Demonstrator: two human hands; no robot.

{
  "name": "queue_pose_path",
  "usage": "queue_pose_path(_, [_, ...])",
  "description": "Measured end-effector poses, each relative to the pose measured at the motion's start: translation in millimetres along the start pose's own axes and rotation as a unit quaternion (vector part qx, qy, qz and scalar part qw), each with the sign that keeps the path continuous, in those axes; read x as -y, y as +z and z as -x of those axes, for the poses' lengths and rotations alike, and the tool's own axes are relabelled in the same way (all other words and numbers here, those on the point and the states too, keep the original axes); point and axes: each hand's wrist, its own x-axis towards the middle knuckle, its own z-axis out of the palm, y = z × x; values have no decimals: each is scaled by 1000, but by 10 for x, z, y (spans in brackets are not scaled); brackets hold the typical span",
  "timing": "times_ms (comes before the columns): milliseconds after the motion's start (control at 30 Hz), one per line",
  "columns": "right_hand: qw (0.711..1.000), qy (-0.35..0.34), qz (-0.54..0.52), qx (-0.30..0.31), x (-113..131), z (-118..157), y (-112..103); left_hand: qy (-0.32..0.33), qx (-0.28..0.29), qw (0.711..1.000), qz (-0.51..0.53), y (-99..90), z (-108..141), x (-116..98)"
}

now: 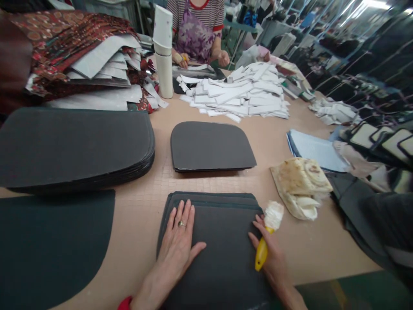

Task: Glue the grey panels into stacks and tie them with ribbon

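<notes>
My left hand (178, 243) lies flat on a stack of dark grey sheets (226, 254), fingers pointing away and thumb out to the side. A ring sits on one finger. At the stack's right edge is my right hand (270, 249), its fingertips against the sheets. Tucked in that hand is a paintbrush (262, 254) with a yellow handle and white-coated bristles pointing up and away. Several sheet edges show in steps at the far end of the stack. Beyond it sits a smaller pile of dark grey panels (211, 146) with rounded corners.
Large dark panels (77, 146) are piled at left, above a dark green sheet (51, 245). A stained plastic bag (300, 185) lies right of the brush. White strips (238, 92), a white tube (164, 64) and patterned material (80, 56) stand further back. Across the table a person works.
</notes>
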Motion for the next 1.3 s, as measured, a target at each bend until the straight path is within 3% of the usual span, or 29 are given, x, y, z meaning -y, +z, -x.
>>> queue_pose_path(67, [998, 45, 38, -31, -217, 111, -167, 0, -25, 1000, 12, -5, 0, 43])
queue_pose_path(167, [997, 37, 16, -60, -146, 132, -229, -59, -67, 996, 20, -47, -5, 173])
queue_pose_path(267, [997, -34, -56, -32, 183, 16, -64, -116, -98, 988, 22, -75, -3, 323])
queue_pose_path(367, [994, -97, -43, -11, 391, -77, 136, -123, -107, 985, 52, -68, 14, 420])
queue_pose_path(500, [991, -132, -15, -23, 341, -64, 258, -139, -102, 978, 121, -73, 35, 430])
queue_pose_path(733, [991, -133, 1, -6, 265, -9, 251, -180, -98, 958, 202, -142, 76, 348])
queue_pose_path(900, [995, -96, -2, -25, 243, 24, 323, -249, -55, 922, 292, -225, -21, 356])
queue_pose_path(1067, [998, -67, -13, -11, 208, 63, 338, -245, -44, 892, 377, -315, -19, 270])
queue_pose_path(1233, [996, -89, -11, -10, 215, 57, 309, -406, -32, 817, 408, -298, 251, 75])
queue_pose_path(1300, [996, -87, -14, -3, 218, 50, 298, -425, -50, 811, 400, -256, 346, 27])
